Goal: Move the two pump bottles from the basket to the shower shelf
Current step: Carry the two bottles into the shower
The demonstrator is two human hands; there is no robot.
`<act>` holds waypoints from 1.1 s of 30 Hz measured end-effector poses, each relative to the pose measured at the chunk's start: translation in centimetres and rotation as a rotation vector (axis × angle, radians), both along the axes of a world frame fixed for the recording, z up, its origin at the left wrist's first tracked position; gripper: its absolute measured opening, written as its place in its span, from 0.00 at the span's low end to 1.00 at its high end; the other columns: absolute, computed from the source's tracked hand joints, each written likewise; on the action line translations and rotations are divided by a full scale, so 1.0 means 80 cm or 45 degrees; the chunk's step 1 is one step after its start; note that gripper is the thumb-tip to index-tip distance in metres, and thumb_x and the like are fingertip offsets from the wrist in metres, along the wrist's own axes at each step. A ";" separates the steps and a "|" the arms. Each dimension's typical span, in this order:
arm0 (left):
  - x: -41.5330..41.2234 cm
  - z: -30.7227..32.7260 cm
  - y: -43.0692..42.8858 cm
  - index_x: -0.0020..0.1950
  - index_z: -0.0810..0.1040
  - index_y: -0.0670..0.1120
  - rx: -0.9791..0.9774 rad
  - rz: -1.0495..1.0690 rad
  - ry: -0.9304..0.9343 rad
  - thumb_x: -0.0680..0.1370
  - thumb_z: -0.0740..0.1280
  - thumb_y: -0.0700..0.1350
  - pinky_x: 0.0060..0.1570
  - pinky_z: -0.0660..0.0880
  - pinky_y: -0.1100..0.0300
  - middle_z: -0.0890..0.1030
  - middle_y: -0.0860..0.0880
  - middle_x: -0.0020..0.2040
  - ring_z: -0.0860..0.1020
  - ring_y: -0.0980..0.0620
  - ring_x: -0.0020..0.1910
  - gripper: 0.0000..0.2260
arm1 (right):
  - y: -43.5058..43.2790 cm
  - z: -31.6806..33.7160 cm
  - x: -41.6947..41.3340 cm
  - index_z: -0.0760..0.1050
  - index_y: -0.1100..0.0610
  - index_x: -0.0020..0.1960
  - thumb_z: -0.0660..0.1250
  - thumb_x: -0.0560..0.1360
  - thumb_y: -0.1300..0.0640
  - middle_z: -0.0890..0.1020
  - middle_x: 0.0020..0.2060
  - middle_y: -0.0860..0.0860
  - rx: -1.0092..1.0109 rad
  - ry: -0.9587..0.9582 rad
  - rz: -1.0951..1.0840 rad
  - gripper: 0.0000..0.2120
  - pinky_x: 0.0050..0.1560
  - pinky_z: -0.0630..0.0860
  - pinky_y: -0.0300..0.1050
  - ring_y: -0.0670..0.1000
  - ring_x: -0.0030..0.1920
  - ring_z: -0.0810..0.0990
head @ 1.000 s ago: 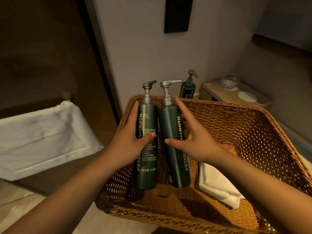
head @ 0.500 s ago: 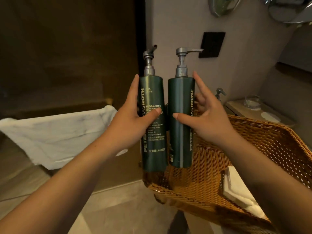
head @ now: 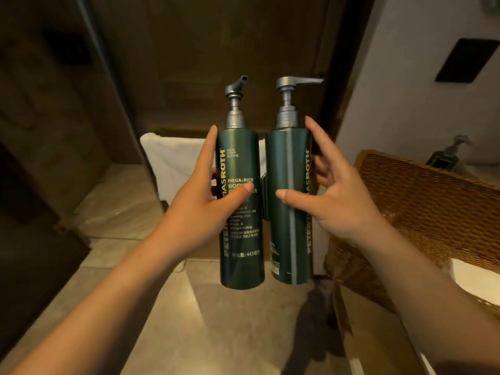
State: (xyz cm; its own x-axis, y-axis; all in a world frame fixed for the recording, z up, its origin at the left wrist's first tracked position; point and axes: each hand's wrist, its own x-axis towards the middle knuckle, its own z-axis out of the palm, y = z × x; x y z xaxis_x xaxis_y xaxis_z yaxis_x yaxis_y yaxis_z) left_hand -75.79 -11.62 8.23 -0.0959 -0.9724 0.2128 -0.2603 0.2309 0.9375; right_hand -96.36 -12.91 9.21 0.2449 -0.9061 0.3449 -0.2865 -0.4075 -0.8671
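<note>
Two tall dark green pump bottles with grey pump heads are held upright side by side in the air, clear of the basket. My left hand (head: 200,209) grips the left pump bottle (head: 239,239), whose label faces me. My right hand (head: 335,201) grips the right pump bottle (head: 289,234), thumb across its front. The woven wicker basket (head: 422,212) stands to the right, behind my right forearm. No shower shelf shows clearly in view.
A white towel (head: 173,163) hangs behind the bottles, beside a dark glass shower partition (head: 113,104). A third green pump bottle (head: 446,155) stands behind the basket by the pale wall. A folded white cloth (head: 473,282) lies in the basket. Beige stone floor lies below.
Both hands have carried the bottles up out of the basket and leftward. The view has swung left, so the basket now sits at the right edge.
</note>
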 end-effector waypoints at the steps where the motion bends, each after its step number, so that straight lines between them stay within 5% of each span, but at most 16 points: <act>1: 0.015 -0.007 0.013 0.70 0.44 0.71 0.015 0.030 0.000 0.72 0.67 0.54 0.35 0.71 0.78 0.67 0.69 0.60 0.71 0.72 0.54 0.38 | 0.005 -0.009 0.015 0.53 0.34 0.71 0.76 0.66 0.56 0.64 0.71 0.41 0.019 -0.026 0.048 0.45 0.64 0.66 0.36 0.35 0.66 0.66; 3: 0.045 -0.023 0.039 0.71 0.44 0.70 0.049 0.092 0.006 0.72 0.67 0.53 0.37 0.71 0.78 0.68 0.69 0.61 0.69 0.75 0.53 0.38 | 0.015 -0.027 0.047 0.54 0.32 0.71 0.76 0.65 0.56 0.65 0.66 0.34 0.063 -0.061 0.128 0.44 0.53 0.66 0.22 0.24 0.58 0.66; 5: 0.074 -0.042 0.067 0.71 0.44 0.69 0.072 0.174 0.014 0.73 0.68 0.50 0.36 0.69 0.80 0.67 0.76 0.56 0.69 0.80 0.49 0.39 | 0.027 -0.047 0.081 0.55 0.31 0.69 0.76 0.65 0.56 0.65 0.61 0.29 0.115 -0.088 0.205 0.44 0.49 0.65 0.20 0.22 0.55 0.66; 7: 0.101 -0.062 0.095 0.72 0.44 0.68 0.098 0.271 0.024 0.73 0.68 0.48 0.34 0.67 0.82 0.64 0.82 0.50 0.67 0.84 0.45 0.39 | 0.040 -0.070 0.116 0.55 0.31 0.70 0.75 0.66 0.58 0.67 0.60 0.27 0.170 -0.117 0.293 0.44 0.51 0.68 0.24 0.27 0.58 0.69; 12: 0.156 -0.106 0.160 0.74 0.45 0.64 0.199 0.489 0.062 0.73 0.68 0.46 0.35 0.69 0.80 0.63 0.75 0.55 0.67 0.84 0.46 0.39 | 0.072 -0.119 0.201 0.50 0.28 0.70 0.73 0.68 0.56 0.67 0.66 0.33 0.241 -0.097 0.456 0.45 0.62 0.72 0.43 0.40 0.64 0.71; 16: 0.187 -0.130 0.195 0.73 0.48 0.64 0.237 0.666 0.067 0.73 0.69 0.45 0.34 0.68 0.80 0.67 0.75 0.52 0.68 0.82 0.46 0.39 | 0.090 -0.148 0.247 0.52 0.25 0.67 0.73 0.66 0.51 0.68 0.63 0.28 0.337 -0.118 0.541 0.43 0.62 0.73 0.53 0.41 0.64 0.71; 21: 0.214 -0.152 0.204 0.73 0.51 0.64 0.270 0.778 0.057 0.71 0.71 0.47 0.35 0.68 0.81 0.70 0.70 0.52 0.71 0.79 0.48 0.38 | 0.085 -0.176 0.278 0.57 0.30 0.68 0.75 0.65 0.57 0.73 0.62 0.35 0.412 -0.095 0.582 0.42 0.57 0.76 0.44 0.40 0.61 0.74; 26: 0.233 -0.171 0.181 0.70 0.54 0.67 0.328 0.834 0.049 0.68 0.73 0.51 0.39 0.67 0.81 0.71 0.69 0.53 0.71 0.77 0.51 0.38 | 0.055 -0.192 0.301 0.59 0.30 0.66 0.75 0.64 0.55 0.71 0.58 0.25 0.466 -0.055 0.580 0.40 0.52 0.74 0.32 0.34 0.59 0.73; 33: 0.274 -0.190 0.105 0.69 0.52 0.71 0.378 0.902 0.046 0.68 0.72 0.52 0.40 0.67 0.81 0.75 0.72 0.51 0.72 0.74 0.52 0.39 | -0.030 -0.210 0.346 0.62 0.31 0.66 0.76 0.64 0.62 0.74 0.59 0.29 0.542 -0.082 0.633 0.42 0.52 0.77 0.39 0.38 0.60 0.74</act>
